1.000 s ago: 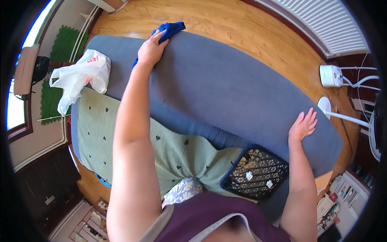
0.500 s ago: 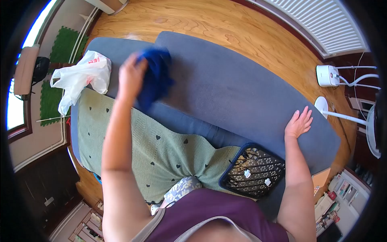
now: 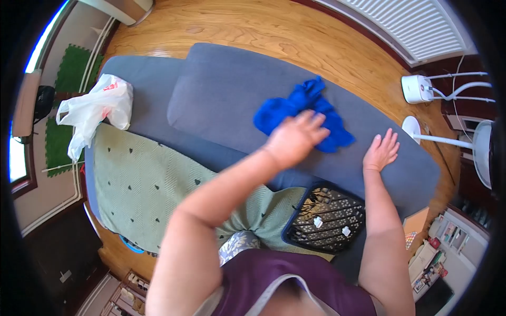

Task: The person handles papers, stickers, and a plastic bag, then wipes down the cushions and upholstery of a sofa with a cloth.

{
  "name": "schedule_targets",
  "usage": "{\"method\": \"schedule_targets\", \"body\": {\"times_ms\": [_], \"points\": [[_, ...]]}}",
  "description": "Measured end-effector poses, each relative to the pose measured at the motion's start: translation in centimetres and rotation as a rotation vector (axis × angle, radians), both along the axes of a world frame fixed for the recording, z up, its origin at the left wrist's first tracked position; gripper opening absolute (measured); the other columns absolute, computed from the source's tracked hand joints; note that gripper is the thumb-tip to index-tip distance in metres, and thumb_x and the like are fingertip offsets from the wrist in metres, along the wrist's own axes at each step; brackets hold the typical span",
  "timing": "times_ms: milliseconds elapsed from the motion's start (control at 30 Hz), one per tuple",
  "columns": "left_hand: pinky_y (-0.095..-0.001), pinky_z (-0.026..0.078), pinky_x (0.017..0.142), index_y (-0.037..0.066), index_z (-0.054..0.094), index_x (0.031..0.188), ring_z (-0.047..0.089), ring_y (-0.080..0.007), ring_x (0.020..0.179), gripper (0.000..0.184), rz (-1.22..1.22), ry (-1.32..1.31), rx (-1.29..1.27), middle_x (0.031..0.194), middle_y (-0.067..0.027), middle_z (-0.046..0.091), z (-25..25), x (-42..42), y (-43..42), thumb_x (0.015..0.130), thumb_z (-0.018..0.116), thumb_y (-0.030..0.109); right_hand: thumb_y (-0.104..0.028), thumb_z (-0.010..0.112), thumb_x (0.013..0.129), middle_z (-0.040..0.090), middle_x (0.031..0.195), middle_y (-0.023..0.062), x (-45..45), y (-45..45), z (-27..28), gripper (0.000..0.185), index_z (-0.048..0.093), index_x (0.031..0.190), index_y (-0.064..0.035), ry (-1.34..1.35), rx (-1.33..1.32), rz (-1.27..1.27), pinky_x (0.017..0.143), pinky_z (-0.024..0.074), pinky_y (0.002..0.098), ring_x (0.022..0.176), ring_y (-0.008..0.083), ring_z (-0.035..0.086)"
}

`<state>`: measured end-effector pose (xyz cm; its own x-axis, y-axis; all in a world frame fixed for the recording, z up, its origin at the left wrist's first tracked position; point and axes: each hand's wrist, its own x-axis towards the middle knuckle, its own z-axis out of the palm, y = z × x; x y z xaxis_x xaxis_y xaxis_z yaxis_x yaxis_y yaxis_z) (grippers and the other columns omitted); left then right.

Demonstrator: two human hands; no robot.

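- Laying the left hand (image 3: 296,139) over the near part of a blue cloth (image 3: 305,100), with fingers parted above the fabric.
- Leaving any pinch on the fabric impossible to tell, owing to blur on that hand.
- Positioning the blue cloth, bunched and creased, on the right-hand half of a grey padded panel (image 3: 226,89), close to the far edge.
- Resting the right hand (image 3: 380,152) palm down on the same panel, to the right of the blue cloth and apart from it, with fingers spread.
- Extending the left forearm above a green heart-patterned cover (image 3: 142,184).
- Showing a dark lattice basket (image 3: 299,211) just beside the right forearm, with two small white pieces (image 3: 318,222) in view there.
- Showing a white plastic bag (image 3: 105,108) at the left end, well apart from both hands.
- Revealing wooden flooring (image 3: 211,26) beyond the panel, with a white ribbed radiator (image 3: 395,26) and a white appliance (image 3: 416,89) farther right.
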<state>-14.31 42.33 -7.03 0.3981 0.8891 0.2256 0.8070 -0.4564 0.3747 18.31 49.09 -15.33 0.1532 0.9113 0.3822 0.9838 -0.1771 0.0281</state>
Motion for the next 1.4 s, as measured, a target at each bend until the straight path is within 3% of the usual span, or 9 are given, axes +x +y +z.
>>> {"method": "schedule_targets", "body": {"times_ms": [100,267,467,733,833,1000,1233,1333,1400], "points": [[-0.0427,0.046,0.097,0.016,0.065,0.111,0.057,-0.0290,0.115,0.036,0.156,0.178,0.124,0.121,-0.0085,0.063,0.4,-10.2,2.8,0.079,0.054,0.002,-0.041,0.047,0.094,0.032,0.152,0.0113,-0.3,-0.3,0.4,0.056,0.039,0.144,-0.0188,0.036,-0.011,-0.004,0.108,0.0185,0.0616,0.138,0.0401,0.026],[-0.0476,0.050,0.059,0.015,0.066,0.086,0.063,-0.0294,0.083,0.010,0.770,0.328,0.098,0.092,-0.0056,0.067,-1.4,-11.1,9.4,0.085,0.063,0.025,-0.040,0.047,0.093,0.031,0.153,0.0130,-1.3,-0.5,1.4,0.056,0.040,0.144,-0.0172,0.105,-0.010,0.013,0.109,0.0153,0.0615,0.139,0.0415,0.024],[-0.0441,0.049,0.079,0.012,0.065,0.101,0.055,-0.0264,0.103,0.021,0.170,0.099,0.098,0.107,-0.0049,0.062,-1.6,15.7,10.9,0.083,0.055,0.017,-0.039,0.045,0.094,0.029,0.154,0.0129,-0.7,-0.6,1.2,0.055,0.039,0.144,-0.0168,0.173,-0.021,0.034,0.110,0.0116,0.0606,0.140,0.0414,0.021],[-0.0424,0.054,0.073,0.021,0.068,0.110,0.066,-0.0309,0.087,0.026,0.686,0.310,-0.127,0.107,-0.0082,0.069,-0.4,-19.8,10.7,0.094,0.048,0.022,-0.034,0.042,0.096,0.031,0.153,0.0106,-1.1,-0.4,1.5,0.051,0.040,0.144,-0.0179,0.147,-0.003,0.018,0.111,0.0117,0.0588,0.141,0.0390,0.022],[-0.0473,0.052,0.074,0.021,0.069,0.104,0.063,-0.0306,0.096,0.021,0.856,0.245,-0.066,0.101,-0.0071,0.070,-2.7,-13.5,11.0,0.091,0.053,0.027,-0.037,0.045,0.094,0.030,0.153,0.0125,-1.4,-0.9,1.5,0.053,0.040,0.144,-0.0167,0.134,-0.030,0.013,0.110,0.0130,0.0607,0.140,0.0413,0.021],[-0.0495,0.046,0.082,0.016,0.068,0.102,0.055,-0.0276,0.107,0.024,0.044,0.156,-0.113,0.110,-0.0074,0.064,0.9,14.8,10.1,0.087,0.051,0.023,-0.035,0.045,0.095,0.031,0.153,0.0106,-0.6,-0.4,1.1,0.052,0.040,0.144,-0.0189,0.153,-0.016,0.022,0.110,0.0132,0.0603,0.140,0.0402,0.023],[-0.0433,0.053,0.074,0.013,0.071,0.091,0.067,-0.0271,0.093,0.022,0.376,0.545,-0.221,0.101,-0.0094,0.068,1.2,-8.5,11.5,0.089,0.051,0.021,-0.037,0.043,0.097,0.036,0.151,0.0079,0.0,-0.4,0.2,0.049,0.043,0.142,-0.0200,0.092,0.088,0.084,0.108,0.0189,0.0604,0.137,0.0394,0.029],[-0.0332,0.049,0.092,0.005,0.056,0.128,0.066,-0.0263,0.101,0.037,0.575,-0.863,-0.437,0.116,-0.0162,0.066,-1.0,-23.7,9.9,0.096,0.052,0.022,-0.038,0.043,0.097,0.037,0.150,0.0081,0.0,-0.1,-0.1,0.048,0.044,0.142,-0.0204,0.054,0.095,0.068,0.108,0.0201,0.0605,0.136,0.0398,0.030],[-0.0334,0.046,0.090,0.000,0.067,0.108,0.061,-0.0195,0.101,0.037,0.669,-0.625,-0.346,0.102,-0.0145,0.069,-3.1,-26.2,9.1,0.089,0.065,0.032,-0.040,0.043,0.097,0.039,0.149,0.0083,-0.1,-0.1,0.1,0.048,0.045,0.141,-0.0211,0.060,0.126,0.099,0.106,0.0216,0.0607,0.135,0.0404,0.032]]}}
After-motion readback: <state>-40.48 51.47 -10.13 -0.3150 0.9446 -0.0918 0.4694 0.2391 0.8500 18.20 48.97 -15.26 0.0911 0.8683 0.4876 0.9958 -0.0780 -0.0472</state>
